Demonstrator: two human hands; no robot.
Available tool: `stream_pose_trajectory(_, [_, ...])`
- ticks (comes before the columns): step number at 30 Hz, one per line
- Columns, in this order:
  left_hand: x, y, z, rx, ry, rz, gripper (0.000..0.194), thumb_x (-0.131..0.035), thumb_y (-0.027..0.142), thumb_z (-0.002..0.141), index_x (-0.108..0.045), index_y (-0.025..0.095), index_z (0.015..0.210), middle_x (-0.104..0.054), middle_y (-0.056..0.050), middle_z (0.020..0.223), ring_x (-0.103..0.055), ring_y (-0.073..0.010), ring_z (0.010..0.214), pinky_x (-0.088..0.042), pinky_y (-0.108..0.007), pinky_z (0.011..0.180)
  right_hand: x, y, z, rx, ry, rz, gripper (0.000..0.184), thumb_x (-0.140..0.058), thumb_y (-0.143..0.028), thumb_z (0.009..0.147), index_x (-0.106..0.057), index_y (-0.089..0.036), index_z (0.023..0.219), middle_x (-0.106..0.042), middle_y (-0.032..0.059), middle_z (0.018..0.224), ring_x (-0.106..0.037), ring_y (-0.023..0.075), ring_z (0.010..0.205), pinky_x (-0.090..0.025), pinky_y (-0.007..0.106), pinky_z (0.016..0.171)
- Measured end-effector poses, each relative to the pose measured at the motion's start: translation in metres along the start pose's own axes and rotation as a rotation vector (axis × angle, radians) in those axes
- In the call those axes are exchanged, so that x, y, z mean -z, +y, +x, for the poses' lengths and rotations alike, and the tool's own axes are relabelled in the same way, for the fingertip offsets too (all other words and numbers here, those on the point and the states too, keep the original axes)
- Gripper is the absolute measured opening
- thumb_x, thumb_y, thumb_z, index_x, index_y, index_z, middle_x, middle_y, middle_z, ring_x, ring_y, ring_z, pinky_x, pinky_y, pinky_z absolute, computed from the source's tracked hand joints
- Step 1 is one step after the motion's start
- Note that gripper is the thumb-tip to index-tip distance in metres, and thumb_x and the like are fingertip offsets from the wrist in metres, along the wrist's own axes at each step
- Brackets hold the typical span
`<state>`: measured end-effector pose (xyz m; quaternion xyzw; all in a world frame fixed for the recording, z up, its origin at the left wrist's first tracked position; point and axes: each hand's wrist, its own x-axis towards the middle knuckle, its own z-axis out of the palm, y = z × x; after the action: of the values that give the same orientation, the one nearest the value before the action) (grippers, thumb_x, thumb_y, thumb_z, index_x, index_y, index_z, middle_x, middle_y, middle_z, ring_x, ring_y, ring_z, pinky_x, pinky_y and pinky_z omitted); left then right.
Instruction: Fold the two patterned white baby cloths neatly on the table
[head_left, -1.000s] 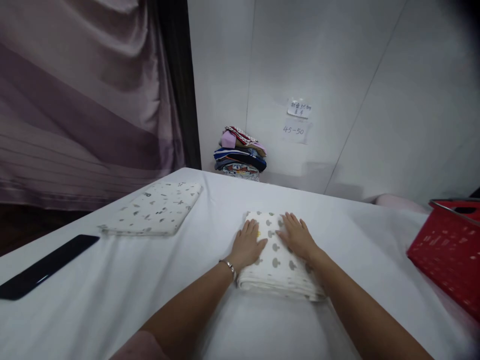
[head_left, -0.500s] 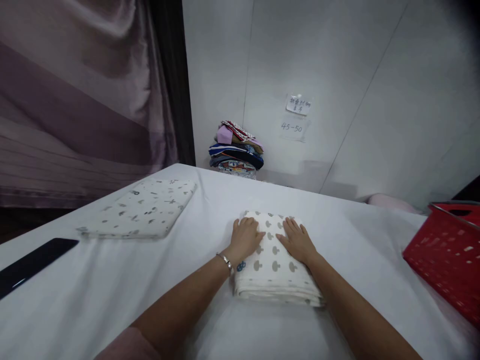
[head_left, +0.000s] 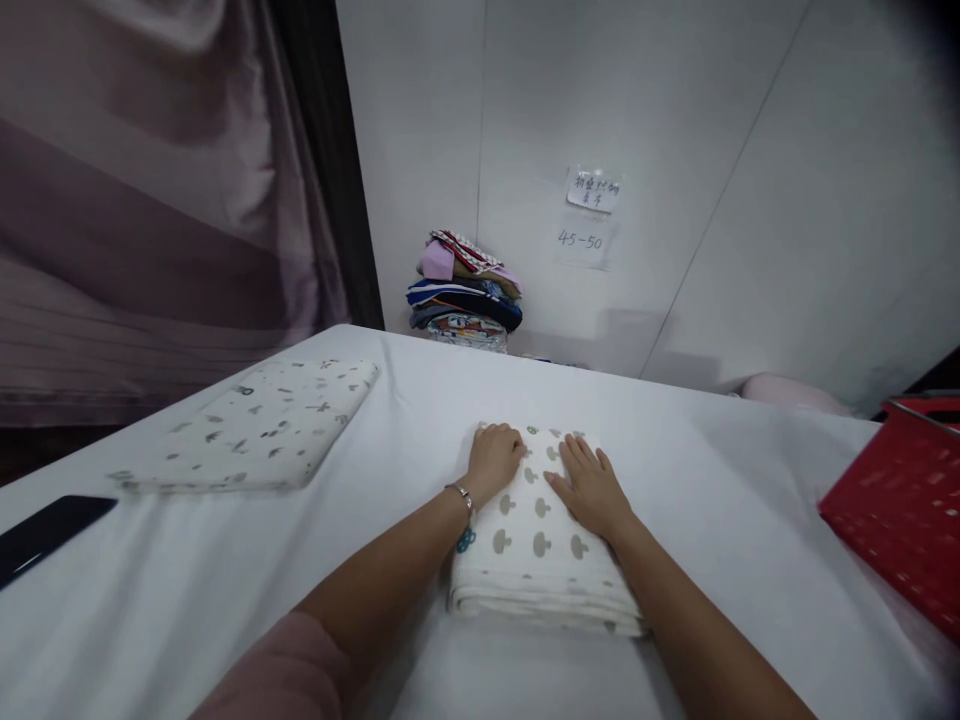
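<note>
A folded white cloth with grey mushroom prints (head_left: 536, 560) lies on the white-covered table (head_left: 712, 520) in front of me. My left hand (head_left: 495, 462), with a bracelet at the wrist, rests on the cloth's far left corner, its fingers curled over the far edge. My right hand (head_left: 591, 485) lies flat on top of the cloth, fingers stretched out and pointing away from me. Both hands press on the same cloth, side by side.
A second folded patterned cloth (head_left: 259, 425) lies at the left. A dark phone (head_left: 41, 535) sits by the left edge. A red basket (head_left: 900, 510) stands at the right. Several folded clothes are stacked (head_left: 465, 295) against the white wall; a purple curtain (head_left: 150, 200) hangs at the left.
My left hand has slid toward the cloth's far left corner and curled its fingers. The right hand stays flat on top. The view has shifted slightly right.
</note>
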<state>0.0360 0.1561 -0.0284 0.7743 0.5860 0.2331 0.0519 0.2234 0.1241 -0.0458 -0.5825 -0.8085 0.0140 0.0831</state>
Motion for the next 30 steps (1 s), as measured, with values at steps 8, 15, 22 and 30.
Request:
stream_pose_trajectory(8, [0.031, -0.022, 0.016, 0.111, 0.081, 0.136, 0.021, -0.043, 0.021, 0.086, -0.061, 0.016, 0.076, -0.062, -0.008, 0.087, -0.054, -0.0222, 0.090, -0.037, -0.036, 0.079, -0.001, 0.001, 0.001, -0.002, 0.000, 0.035, 0.065, -0.022, -0.054, 0.091, -0.029, -0.012, 0.141, -0.019, 0.0090, 0.149, -0.013, 0.0242, 0.137, -0.012, 0.046, 0.109])
stream_pose_trajectory(15, [-0.002, -0.009, -0.021, -0.202, 0.012, 0.145, 0.053, -0.038, 0.050, 0.088, -0.044, 0.016, 0.127, -0.042, -0.011, 0.137, -0.032, -0.0262, 0.129, -0.023, -0.044, 0.106, -0.002, 0.002, 0.001, 0.015, 0.018, 0.016, 0.065, -0.021, -0.053, 0.091, -0.030, -0.011, 0.140, -0.021, 0.0097, 0.148, -0.013, 0.0242, 0.137, -0.011, 0.046, 0.109])
stream_pose_trajectory(22, [-0.012, -0.013, -0.028, -0.201, -0.017, 0.214, 0.056, -0.034, 0.050, 0.089, -0.042, 0.013, 0.131, -0.037, -0.012, 0.141, -0.026, -0.0269, 0.133, -0.018, -0.048, 0.110, -0.002, 0.001, 0.000, 0.017, 0.017, 0.025, 0.065, -0.022, -0.052, 0.091, -0.031, -0.010, 0.140, -0.022, 0.0104, 0.147, -0.014, 0.0245, 0.136, -0.011, 0.046, 0.108])
stream_pose_trajectory(30, [-0.010, -0.010, -0.026, -0.161, -0.052, 0.147, 0.054, -0.037, 0.048, 0.088, -0.042, 0.015, 0.131, -0.035, -0.012, 0.142, -0.024, -0.0265, 0.134, -0.015, -0.047, 0.110, 0.009, 0.007, 0.004, -0.042, 0.016, 0.379, 0.061, -0.042, -0.051, 0.085, -0.039, -0.017, 0.135, -0.027, 0.0077, 0.146, -0.015, 0.0226, 0.137, -0.008, 0.044, 0.110])
